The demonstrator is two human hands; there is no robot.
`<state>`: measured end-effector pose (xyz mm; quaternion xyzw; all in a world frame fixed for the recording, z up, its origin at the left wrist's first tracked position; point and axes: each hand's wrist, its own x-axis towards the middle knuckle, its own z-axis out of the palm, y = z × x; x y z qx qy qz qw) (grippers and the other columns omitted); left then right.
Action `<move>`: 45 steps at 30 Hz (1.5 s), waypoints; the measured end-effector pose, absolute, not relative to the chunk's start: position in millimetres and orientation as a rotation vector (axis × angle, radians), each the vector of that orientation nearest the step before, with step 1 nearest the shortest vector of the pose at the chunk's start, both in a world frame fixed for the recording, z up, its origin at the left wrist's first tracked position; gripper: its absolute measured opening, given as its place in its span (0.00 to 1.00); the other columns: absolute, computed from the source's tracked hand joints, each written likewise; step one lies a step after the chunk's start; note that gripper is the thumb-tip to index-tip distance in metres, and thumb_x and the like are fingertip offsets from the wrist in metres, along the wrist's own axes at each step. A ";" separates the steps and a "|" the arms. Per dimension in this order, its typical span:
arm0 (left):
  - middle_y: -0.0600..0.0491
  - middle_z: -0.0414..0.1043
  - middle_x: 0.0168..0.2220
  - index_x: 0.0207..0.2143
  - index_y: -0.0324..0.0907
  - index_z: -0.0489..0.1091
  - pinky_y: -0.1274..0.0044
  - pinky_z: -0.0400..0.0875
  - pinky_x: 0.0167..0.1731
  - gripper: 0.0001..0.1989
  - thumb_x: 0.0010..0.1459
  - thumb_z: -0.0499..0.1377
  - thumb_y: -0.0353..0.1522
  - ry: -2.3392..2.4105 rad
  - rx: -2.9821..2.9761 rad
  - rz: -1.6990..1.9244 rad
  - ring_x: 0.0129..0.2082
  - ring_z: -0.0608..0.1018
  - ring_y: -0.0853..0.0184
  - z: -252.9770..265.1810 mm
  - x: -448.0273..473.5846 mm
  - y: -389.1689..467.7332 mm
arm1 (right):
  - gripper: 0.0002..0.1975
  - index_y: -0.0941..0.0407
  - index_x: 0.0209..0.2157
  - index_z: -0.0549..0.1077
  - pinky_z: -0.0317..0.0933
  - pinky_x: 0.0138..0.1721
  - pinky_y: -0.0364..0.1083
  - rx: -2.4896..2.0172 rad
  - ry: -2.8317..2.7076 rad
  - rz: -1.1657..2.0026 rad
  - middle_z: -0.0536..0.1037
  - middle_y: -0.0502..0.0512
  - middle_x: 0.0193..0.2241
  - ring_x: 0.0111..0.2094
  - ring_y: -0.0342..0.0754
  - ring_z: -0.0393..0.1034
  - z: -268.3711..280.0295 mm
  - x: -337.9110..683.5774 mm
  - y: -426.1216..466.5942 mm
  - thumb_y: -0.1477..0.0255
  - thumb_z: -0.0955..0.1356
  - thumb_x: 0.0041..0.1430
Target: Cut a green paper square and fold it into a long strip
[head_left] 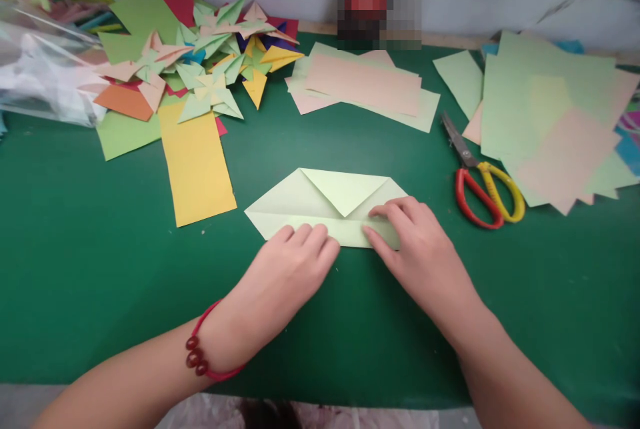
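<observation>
On the table before me lies a sheet of pale green paper (325, 205), folded into a long shape with pointed ends. A triangular flap points toward me from its far edge, and a crease runs along its length. My left hand (295, 262), with a red beaded bracelet at the wrist, has its fingers curled together over the near edge of the paper. Over the right end bends my right hand (415, 235), thumb and index finger a little apart on the paper, holding it down. The fingers hide parts of the near edge and right tip.
Scissors (470, 162) with red and yellow handles lie at right, beside stacked paper sheets (530, 95). Cut strips (365, 82) lie behind the folded paper. At left are a yellow rectangle (197, 169), folded paper stars (213, 89) and a clear plastic bag (45, 75).
</observation>
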<state>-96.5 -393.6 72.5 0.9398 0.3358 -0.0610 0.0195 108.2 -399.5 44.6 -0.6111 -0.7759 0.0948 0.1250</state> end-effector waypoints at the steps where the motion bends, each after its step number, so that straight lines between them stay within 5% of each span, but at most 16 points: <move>1: 0.51 0.64 0.33 0.34 0.40 0.63 0.72 0.62 0.27 0.10 0.55 0.47 0.20 0.977 2.940 -0.163 0.30 0.69 0.64 71.3 -94.1 -393.9 | 0.08 0.57 0.38 0.67 0.59 0.41 0.49 -1.790 -2.265 0.304 0.69 0.57 0.36 0.39 0.51 0.64 45.6 111.4 -399.2 0.68 0.64 0.58; 5: 0.49 0.65 0.38 0.43 0.36 0.64 0.72 0.64 0.31 0.14 0.59 0.45 0.21 0.880 2.997 -0.135 0.35 0.70 0.64 66.5 -90.3 -390.8 | 0.06 0.55 0.33 0.66 0.59 0.36 0.47 -1.831 -2.253 0.526 0.70 0.53 0.31 0.35 0.49 0.65 47.9 118.1 -399.9 0.68 0.65 0.58; 10: 0.51 0.66 0.36 0.43 0.36 0.66 0.72 0.65 0.31 0.13 0.60 0.45 0.21 0.907 3.033 -0.094 0.32 0.70 0.66 61.9 -91.8 -382.9 | 0.05 0.54 0.29 0.66 0.57 0.29 0.43 -1.854 -2.114 0.907 0.70 0.48 0.26 0.28 0.44 0.64 49.4 118.3 -396.2 0.68 0.65 0.58; 17: 0.47 0.66 0.48 0.50 0.37 0.63 0.73 0.65 0.33 0.15 0.62 0.47 0.24 0.816 3.117 0.120 0.38 0.72 0.65 60.8 -91.9 -383.9 | 0.09 0.54 0.28 0.67 0.56 0.26 0.42 -1.794 -1.847 1.123 0.70 0.47 0.22 0.24 0.42 0.62 54.0 113.7 -390.7 0.65 0.64 0.58; 25: 0.50 0.71 0.39 0.40 0.36 0.68 0.74 0.65 0.30 0.11 0.62 0.47 0.24 0.815 3.113 0.168 0.32 0.73 0.67 59.1 -93.5 -380.1 | 0.10 0.55 0.29 0.69 0.58 0.28 0.42 -1.670 -1.715 1.299 0.73 0.49 0.25 0.26 0.42 0.64 53.7 107.7 -389.8 0.62 0.65 0.57; 31: 0.48 0.72 0.37 0.34 0.37 0.67 0.75 0.69 0.31 0.12 0.62 0.45 0.22 0.901 3.010 0.312 0.35 0.75 0.67 59.8 -97.0 -378.4 | 0.10 0.54 0.30 0.71 0.61 0.29 0.44 -1.676 -1.692 1.191 0.74 0.51 0.25 0.27 0.44 0.67 54.9 110.8 -388.6 0.63 0.64 0.57; 38: 0.48 0.70 0.45 0.40 0.37 0.65 0.78 0.71 0.38 0.10 0.61 0.46 0.22 1.072 2.682 0.522 0.41 0.74 0.68 53.2 -103.0 -373.8 | 0.07 0.55 0.32 0.71 0.63 0.29 0.44 -1.796 -1.641 0.790 0.74 0.54 0.34 0.32 0.45 0.68 48.0 121.3 -380.1 0.66 0.66 0.56; 45: 0.53 0.70 0.37 0.39 0.40 0.66 0.78 0.70 0.38 0.06 0.60 0.51 0.27 1.256 2.282 0.645 0.36 0.73 0.71 51.3 -102.3 -361.3 | 0.05 0.54 0.34 0.72 0.66 0.35 0.47 -1.738 -1.711 0.725 0.73 0.56 0.40 0.39 0.48 0.68 41.9 121.3 -379.0 0.71 0.65 0.56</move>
